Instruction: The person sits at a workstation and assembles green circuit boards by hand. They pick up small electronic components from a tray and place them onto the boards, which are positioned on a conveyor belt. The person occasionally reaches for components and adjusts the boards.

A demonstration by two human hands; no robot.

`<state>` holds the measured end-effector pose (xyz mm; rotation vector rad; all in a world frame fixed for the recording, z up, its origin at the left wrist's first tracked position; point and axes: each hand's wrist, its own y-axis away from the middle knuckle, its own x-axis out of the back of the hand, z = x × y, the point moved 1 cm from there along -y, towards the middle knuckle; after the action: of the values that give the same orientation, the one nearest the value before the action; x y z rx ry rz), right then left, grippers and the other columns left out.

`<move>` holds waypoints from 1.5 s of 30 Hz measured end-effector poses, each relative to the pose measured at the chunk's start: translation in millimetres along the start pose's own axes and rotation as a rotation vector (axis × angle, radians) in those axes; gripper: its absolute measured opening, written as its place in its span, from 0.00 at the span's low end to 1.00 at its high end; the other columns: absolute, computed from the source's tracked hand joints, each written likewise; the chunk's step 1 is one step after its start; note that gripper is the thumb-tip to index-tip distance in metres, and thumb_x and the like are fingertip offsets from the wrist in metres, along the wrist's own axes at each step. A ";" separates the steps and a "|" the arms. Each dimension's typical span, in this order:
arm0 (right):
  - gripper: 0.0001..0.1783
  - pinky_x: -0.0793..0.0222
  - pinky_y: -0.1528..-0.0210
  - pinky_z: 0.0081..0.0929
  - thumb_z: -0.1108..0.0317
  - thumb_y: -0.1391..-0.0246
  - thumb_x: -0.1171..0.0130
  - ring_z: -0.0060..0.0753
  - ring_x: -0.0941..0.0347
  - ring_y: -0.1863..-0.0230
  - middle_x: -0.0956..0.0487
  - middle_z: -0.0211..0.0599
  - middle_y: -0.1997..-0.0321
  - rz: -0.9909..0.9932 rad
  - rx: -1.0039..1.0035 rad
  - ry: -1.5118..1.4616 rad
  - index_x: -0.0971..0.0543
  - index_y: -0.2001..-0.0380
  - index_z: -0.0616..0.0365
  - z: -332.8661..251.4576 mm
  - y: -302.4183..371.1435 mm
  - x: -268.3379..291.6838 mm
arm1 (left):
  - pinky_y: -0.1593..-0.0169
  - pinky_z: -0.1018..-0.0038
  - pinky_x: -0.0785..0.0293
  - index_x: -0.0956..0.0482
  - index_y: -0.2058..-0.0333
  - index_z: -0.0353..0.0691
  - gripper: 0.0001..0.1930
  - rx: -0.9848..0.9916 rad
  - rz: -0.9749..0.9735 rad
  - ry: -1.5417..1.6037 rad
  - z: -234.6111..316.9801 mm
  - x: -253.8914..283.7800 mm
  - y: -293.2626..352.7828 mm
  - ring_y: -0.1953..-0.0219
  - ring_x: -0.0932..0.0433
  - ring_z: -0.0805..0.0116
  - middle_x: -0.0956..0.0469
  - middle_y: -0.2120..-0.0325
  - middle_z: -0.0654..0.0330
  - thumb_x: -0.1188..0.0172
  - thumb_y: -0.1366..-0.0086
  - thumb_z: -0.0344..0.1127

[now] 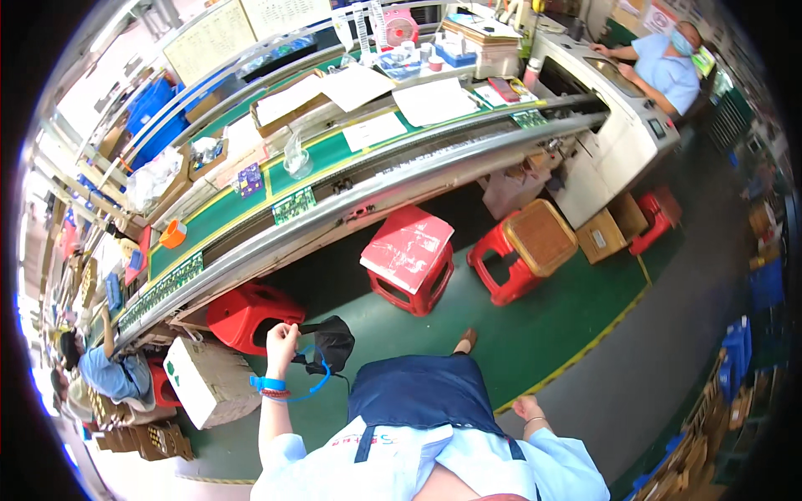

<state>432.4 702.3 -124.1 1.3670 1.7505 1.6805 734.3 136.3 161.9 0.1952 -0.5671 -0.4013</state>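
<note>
My left hand [282,341] is raised at the left of my body, its fingers closed on a black cloth item [336,342] that hangs to its right with a thin strap; its exact kind is unclear. A blue wristband [269,384] with a curly blue cord [321,382] is on my left wrist. My right hand [528,407] is low at my right side, beside the dark blue apron [418,391]. Its fingers look curled in, and nothing shows in them. Nearest the left hand stands a red stool [251,317].
A long conveyor line [225,215] with green circuit boards [294,206] runs across ahead. Red stools [409,246] stand before it, one with a brown top [541,237]. A white box [209,384] stands left. People sit at the left [117,371] and far right [668,75].
</note>
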 end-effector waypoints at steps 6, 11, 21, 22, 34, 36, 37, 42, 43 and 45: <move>0.08 0.35 0.79 0.15 0.70 0.42 0.57 0.20 0.28 0.78 0.24 0.31 0.73 -0.118 0.650 -0.052 0.28 0.62 0.54 -235.6 -15.3 36.4 | 0.89 0.83 0.46 0.29 0.82 0.39 0.14 0.060 0.170 0.100 44.9 -56.9 -53.3 0.93 0.41 0.82 0.35 0.93 0.67 0.46 0.40 0.39; 0.09 0.34 0.76 0.15 0.69 0.42 0.57 0.20 0.27 0.75 0.24 0.31 0.72 -0.139 0.653 0.124 0.28 0.61 0.55 -336.4 -23.7 56.0 | 0.89 0.85 0.48 0.31 0.82 0.41 0.16 0.042 0.329 0.219 88.1 -99.2 -65.9 0.92 0.43 0.84 0.37 0.91 0.70 0.41 0.42 0.42; 0.10 0.33 0.75 0.17 0.66 0.44 0.53 0.22 0.25 0.72 0.23 0.31 0.70 -0.173 0.406 0.241 0.28 0.60 0.53 -424.0 -47.8 91.7 | 0.81 0.85 0.40 0.29 0.75 0.39 0.07 -0.005 0.220 0.311 140.3 -194.8 -159.4 0.84 0.36 0.83 0.33 0.83 0.69 0.39 0.46 0.31; 0.10 0.33 0.75 0.18 0.66 0.44 0.53 0.22 0.25 0.73 0.23 0.31 0.70 -0.147 0.380 0.201 0.28 0.59 0.53 -423.6 -49.8 103.4 | 0.80 0.85 0.40 0.29 0.74 0.39 0.07 -0.014 0.216 0.315 143.1 -202.4 -171.3 0.84 0.36 0.83 0.32 0.83 0.69 0.39 0.46 0.31; 0.08 0.30 0.75 0.22 0.65 0.47 0.49 0.24 0.25 0.76 0.23 0.33 0.75 -0.136 0.276 0.335 0.27 0.65 0.55 -494.3 -50.7 116.2 | 0.67 0.71 0.29 0.28 0.68 0.34 0.08 -0.010 0.144 -0.084 48.4 -345.8 -240.9 0.76 0.26 0.66 0.27 0.80 0.57 0.45 0.45 0.31; 0.09 0.30 0.73 0.21 0.65 0.47 0.49 0.24 0.26 0.74 0.23 0.33 0.74 -0.143 0.386 0.410 0.26 0.64 0.56 -544.6 -47.8 91.6 | 0.71 0.73 0.29 0.30 0.69 0.35 0.05 -0.040 0.128 0.089 1.6 -360.4 -250.1 0.77 0.28 0.71 0.28 0.80 0.59 0.44 0.45 0.28; 0.09 0.29 0.70 0.21 0.66 0.46 0.49 0.24 0.26 0.72 0.23 0.34 0.71 -0.137 0.440 0.382 0.26 0.63 0.56 -569.4 -44.9 85.3 | 0.73 0.75 0.30 0.30 0.69 0.35 0.05 0.007 0.142 0.196 12.4 -374.4 -250.5 0.78 0.29 0.73 0.29 0.80 0.60 0.45 0.45 0.25; 0.09 0.28 0.67 0.22 0.69 0.45 0.52 0.24 0.26 0.70 0.24 0.34 0.68 -0.217 0.659 0.415 0.27 0.61 0.58 -656.2 -51.7 42.7 | 0.82 0.80 0.33 0.36 0.70 0.38 0.06 0.223 0.147 0.461 35.0 -381.5 -253.5 0.83 0.31 0.75 0.30 0.81 0.61 0.50 0.42 0.20; 0.09 0.28 0.67 0.22 0.70 0.45 0.52 0.23 0.26 0.71 0.24 0.34 0.68 -0.231 0.671 0.445 0.28 0.61 0.59 -671.4 -52.6 32.1 | 0.82 0.80 0.33 0.37 0.71 0.38 0.06 0.266 0.134 0.425 39.7 -383.0 -257.2 0.84 0.31 0.74 0.31 0.81 0.61 0.50 0.42 0.21; 0.10 0.28 0.68 0.21 0.70 0.45 0.52 0.23 0.27 0.71 0.23 0.35 0.69 -0.272 0.643 0.497 0.28 0.60 0.60 -682.7 -73.8 25.5 | 0.82 0.80 0.33 0.37 0.72 0.38 0.07 0.288 0.131 0.396 46.3 -388.6 -263.4 0.84 0.31 0.75 0.31 0.81 0.61 0.49 0.42 0.21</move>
<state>-149.5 351.0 -23.6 0.8820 2.7915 1.4387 326.8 58.2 -62.7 0.4992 -0.2419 -0.1439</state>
